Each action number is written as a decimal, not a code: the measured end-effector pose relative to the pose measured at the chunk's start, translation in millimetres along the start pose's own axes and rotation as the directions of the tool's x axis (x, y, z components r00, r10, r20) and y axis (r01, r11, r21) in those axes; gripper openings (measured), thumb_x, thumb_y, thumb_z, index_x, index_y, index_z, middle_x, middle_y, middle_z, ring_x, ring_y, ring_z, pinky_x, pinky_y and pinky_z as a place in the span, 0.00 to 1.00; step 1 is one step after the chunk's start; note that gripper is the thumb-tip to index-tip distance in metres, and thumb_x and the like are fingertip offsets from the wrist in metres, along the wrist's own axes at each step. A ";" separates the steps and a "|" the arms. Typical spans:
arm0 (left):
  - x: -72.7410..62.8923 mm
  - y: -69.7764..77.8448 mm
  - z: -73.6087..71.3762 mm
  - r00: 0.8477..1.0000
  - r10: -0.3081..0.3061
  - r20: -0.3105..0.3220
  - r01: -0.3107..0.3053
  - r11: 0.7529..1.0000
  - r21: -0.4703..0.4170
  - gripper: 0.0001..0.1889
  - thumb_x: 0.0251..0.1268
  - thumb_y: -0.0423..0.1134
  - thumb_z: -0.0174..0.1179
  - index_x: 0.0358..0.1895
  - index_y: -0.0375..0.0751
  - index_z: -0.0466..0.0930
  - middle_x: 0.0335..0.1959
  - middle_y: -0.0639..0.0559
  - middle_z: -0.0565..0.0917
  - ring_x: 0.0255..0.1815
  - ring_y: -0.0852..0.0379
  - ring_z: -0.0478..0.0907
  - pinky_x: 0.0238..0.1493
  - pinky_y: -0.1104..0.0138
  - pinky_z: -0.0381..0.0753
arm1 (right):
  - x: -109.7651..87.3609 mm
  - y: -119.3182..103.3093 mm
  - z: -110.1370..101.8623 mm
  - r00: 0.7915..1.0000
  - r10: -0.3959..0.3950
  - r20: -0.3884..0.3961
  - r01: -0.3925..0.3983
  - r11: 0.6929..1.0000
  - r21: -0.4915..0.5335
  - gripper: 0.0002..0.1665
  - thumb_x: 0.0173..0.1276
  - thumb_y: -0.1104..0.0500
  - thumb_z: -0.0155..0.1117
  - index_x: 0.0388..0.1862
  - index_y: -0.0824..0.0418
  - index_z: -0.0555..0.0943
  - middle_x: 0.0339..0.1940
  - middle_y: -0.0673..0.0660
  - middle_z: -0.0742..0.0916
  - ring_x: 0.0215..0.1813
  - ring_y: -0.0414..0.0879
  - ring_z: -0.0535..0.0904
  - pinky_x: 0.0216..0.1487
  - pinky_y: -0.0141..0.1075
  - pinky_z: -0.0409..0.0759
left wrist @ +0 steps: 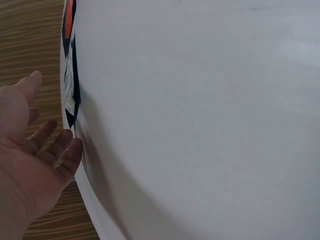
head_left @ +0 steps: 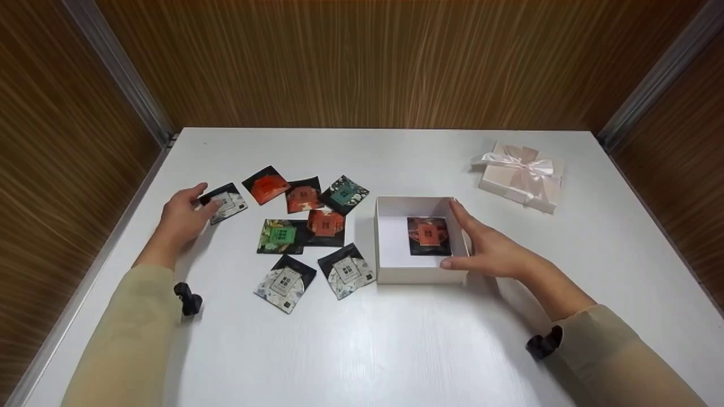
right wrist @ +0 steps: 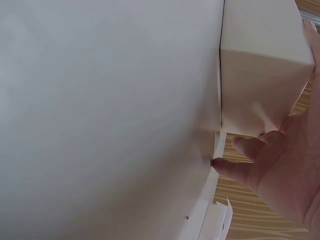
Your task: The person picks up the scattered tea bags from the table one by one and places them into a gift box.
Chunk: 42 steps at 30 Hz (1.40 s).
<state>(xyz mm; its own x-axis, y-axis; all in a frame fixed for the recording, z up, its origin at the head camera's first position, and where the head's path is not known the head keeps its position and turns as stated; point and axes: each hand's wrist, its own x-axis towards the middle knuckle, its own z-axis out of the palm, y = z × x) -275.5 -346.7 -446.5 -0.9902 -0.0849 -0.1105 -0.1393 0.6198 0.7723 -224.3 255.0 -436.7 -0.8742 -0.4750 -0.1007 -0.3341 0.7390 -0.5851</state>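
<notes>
On the left of the table, my left hand is at a black-and-white sachet, its thumb overlapping the near edge in the head view. In the left wrist view, the fingers are loosely bent and spread from the thumb, close to the table edge. My right hand holds the right side of an open white box, with the thumb over the front rim and a finger along the right wall. Inside the box lies a black-and-red sachet. The right wrist view shows fingers against the box's outer wall.
Several more sachets lie between the hands, including an orange one, a teal one, a green one and a white one. A pale lid with a ribbon bow sits at the back right. Wood-patterned panels enclose the table.
</notes>
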 end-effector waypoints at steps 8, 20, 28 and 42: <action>8.9 -6.6 1.7 1.000 -0.004 0.017 0.003 0.998 0.067 0.39 0.82 0.44 0.58 0.86 0.35 0.49 0.82 0.23 0.52 0.82 0.26 0.52 0.79 0.39 0.56 | -0.5 -1.2 -0.4 1.000 -0.010 -0.003 0.010 1.000 0.011 0.76 0.63 0.32 0.77 0.90 0.50 0.35 0.89 0.59 0.47 0.86 0.61 0.52 0.81 0.58 0.57; 12.8 -7.8 4.1 0.999 -0.019 0.028 0.014 0.989 0.150 0.41 0.80 0.39 0.61 0.85 0.30 0.49 0.80 0.22 0.57 0.79 0.26 0.57 0.79 0.39 0.56 | -0.2 -1.3 0.4 1.000 -0.003 0.006 0.003 1.000 0.002 0.76 0.63 0.30 0.76 0.90 0.49 0.34 0.90 0.59 0.47 0.86 0.62 0.50 0.82 0.59 0.55; 12.7 -7.2 5.4 0.999 0.014 0.037 -0.020 0.983 0.184 0.40 0.78 0.39 0.61 0.83 0.25 0.52 0.78 0.19 0.57 0.79 0.24 0.55 0.79 0.39 0.54 | -0.1 -3.7 -4.7 1.000 -0.020 0.010 0.021 0.999 -0.050 0.77 0.62 0.29 0.76 0.90 0.53 0.36 0.90 0.55 0.40 0.87 0.63 0.48 0.81 0.61 0.56; 1.8 -4.8 12.4 0.995 0.097 -0.031 -0.089 0.977 0.193 0.38 0.73 0.31 0.65 0.80 0.24 0.58 0.78 0.22 0.56 0.71 0.29 0.64 0.74 0.41 0.64 | 2.4 -8.1 -11.1 0.998 0.006 0.056 0.000 0.994 -0.107 0.79 0.60 0.25 0.74 0.90 0.54 0.36 0.90 0.52 0.38 0.85 0.64 0.54 0.78 0.62 0.62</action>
<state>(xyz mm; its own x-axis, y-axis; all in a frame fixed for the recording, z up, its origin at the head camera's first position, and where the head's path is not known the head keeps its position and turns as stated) -276.5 -340.2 -458.1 -0.9987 -0.0491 -0.0157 -0.0477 0.7640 0.6435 -227.5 253.2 -423.3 -0.8549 -0.4968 -0.1494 -0.3702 0.7859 -0.4953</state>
